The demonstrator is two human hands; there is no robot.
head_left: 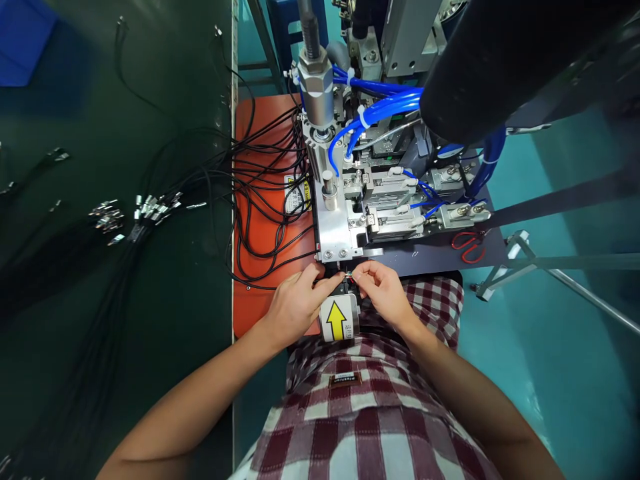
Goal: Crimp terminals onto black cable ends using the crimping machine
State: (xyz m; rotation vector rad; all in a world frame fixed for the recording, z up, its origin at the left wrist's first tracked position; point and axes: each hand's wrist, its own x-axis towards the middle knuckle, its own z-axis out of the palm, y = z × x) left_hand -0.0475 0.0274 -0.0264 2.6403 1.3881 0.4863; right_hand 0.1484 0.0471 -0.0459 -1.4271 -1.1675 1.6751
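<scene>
My left hand (299,300) and my right hand (381,288) meet at the front of a metal machine (334,227), just above a white plate with a yellow arrow (339,319). Both hands pinch the end of a thin black cable (346,275), whose tip shows small red and pale wires between my fingertips. The cable end sits at the machine's front opening. Several black cables (265,193) lie looped on the orange mat (255,300) to the left of the machine.
A dark green table (100,280) on the left carries a bundle of black cables with metal connectors (145,210). Red scissors (469,243) lie on the machine's dark base at right. Blue air hoses (380,100) run over the machine. A blue bin (23,40) sits far left.
</scene>
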